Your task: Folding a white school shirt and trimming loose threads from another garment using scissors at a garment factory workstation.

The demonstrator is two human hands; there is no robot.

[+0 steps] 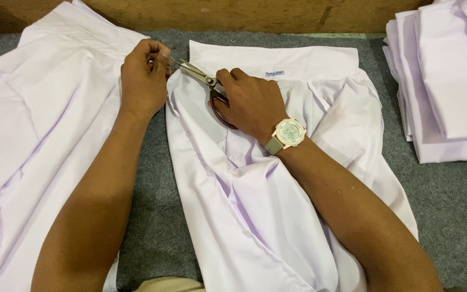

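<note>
Gripping scissors (201, 75), right hand (249, 103) on shirt (277, 216); left hand (144, 78) pinched.

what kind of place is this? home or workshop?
Likely a garment workshop's finishing table. The right hand works scissors at the collar of a white shirt, the left hand pinches by the blades, and a stack of folded white shirts sits on the grey felt table.
</note>
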